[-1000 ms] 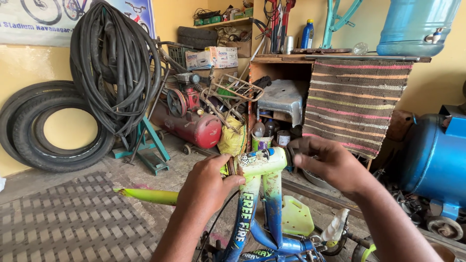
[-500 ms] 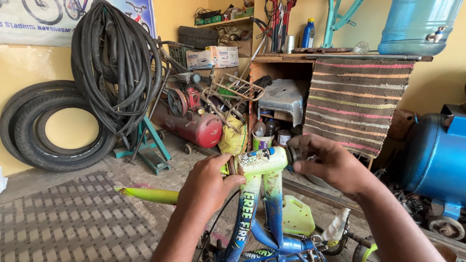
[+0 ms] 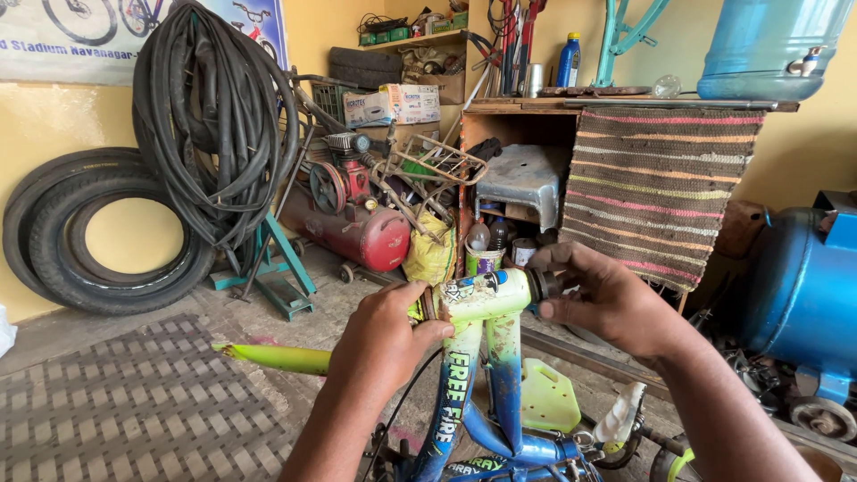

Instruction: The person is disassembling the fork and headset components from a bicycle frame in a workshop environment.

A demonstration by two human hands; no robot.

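Bicycle frame (image 3: 482, 375), one, painted pale yellow-green fading to blue, stands upright in front of me with its short horizontal tube (image 3: 486, 297) at the top, level between my two hands. My left hand (image 3: 386, 337) is curled around the left end of that tube, fingers bent and thumb pressed against the dark ring there. My right hand (image 3: 607, 299) is at the right end, fingers partly closed and pinching one small dark round fitting (image 3: 542, 284) that sits against the tube's mouth. Behind the frame I count one red air compressor (image 3: 344, 228) on the floor, two black tyres (image 3: 98, 232) leaning on the yellow wall, one bundle of black rubber tubes (image 3: 214, 125) hanging above them, one striped woven cloth (image 3: 656, 192) draped off the wooden bench (image 3: 616, 103), and one blue water jug (image 3: 768, 45) on top.
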